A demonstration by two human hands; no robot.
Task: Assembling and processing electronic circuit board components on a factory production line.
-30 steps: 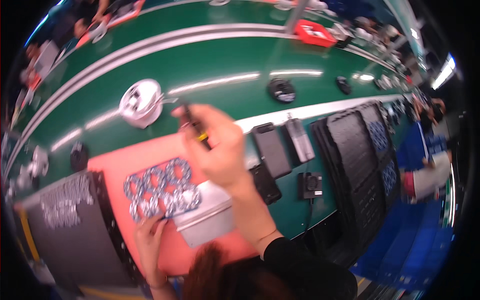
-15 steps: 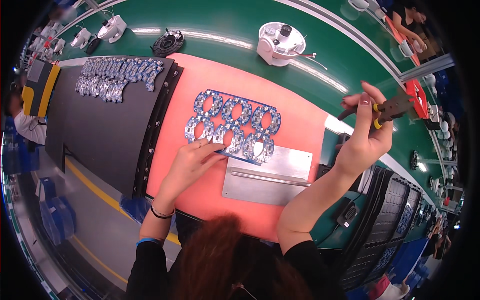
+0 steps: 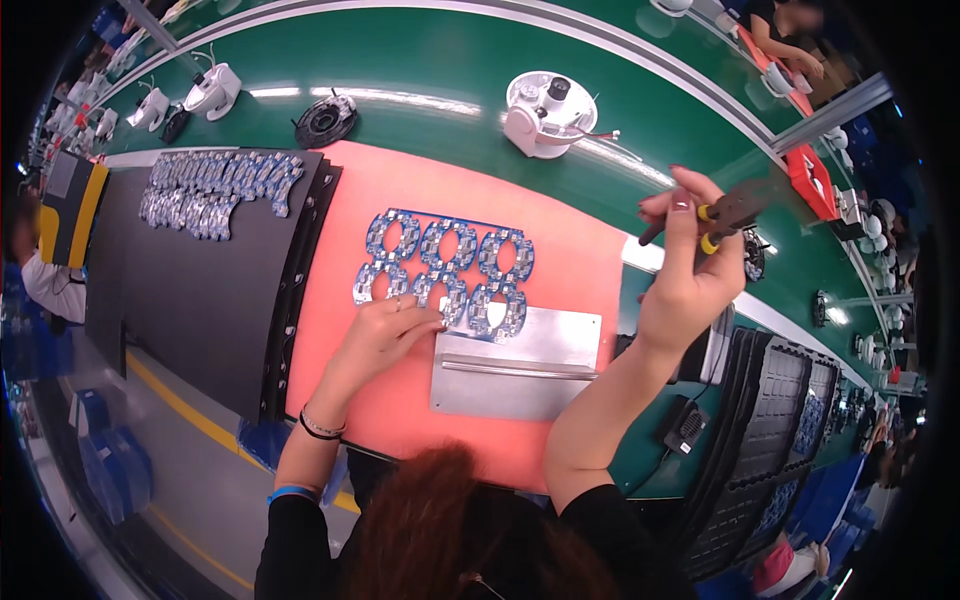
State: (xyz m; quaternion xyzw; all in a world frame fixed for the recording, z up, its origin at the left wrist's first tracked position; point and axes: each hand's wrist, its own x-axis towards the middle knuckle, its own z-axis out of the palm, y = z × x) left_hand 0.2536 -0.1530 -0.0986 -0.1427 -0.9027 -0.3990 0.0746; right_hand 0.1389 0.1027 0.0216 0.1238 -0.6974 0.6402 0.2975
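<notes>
A blue circuit board panel (image 3: 447,247), made up of several ring-shaped boards in two rows, lies over a pink mat. Its lower right part overlaps a silver metal plate (image 3: 515,395) with a raised rail across it. My left hand (image 3: 385,338) is closed at the panel's near edge, fingertips on the lower middle ring; the thumb is partly hidden. Up and to the right, away from the panel, my right hand (image 3: 690,255) grips a pair of pliers (image 3: 738,207) with dark jaws and yellow on the handles. The jaws point right and touch nothing.
Separated blue boards (image 3: 220,185) stand in rows on a black surface at left. A white device housing (image 3: 550,112) and a black round part (image 3: 327,120) sit on the green bench beyond the pink mat (image 3: 400,420). Stacked black trays (image 3: 775,400) are at right.
The whole view has shifted slightly. My right hand with the pliers has come a little to the left. My left hand stays at the panel's near edge.
</notes>
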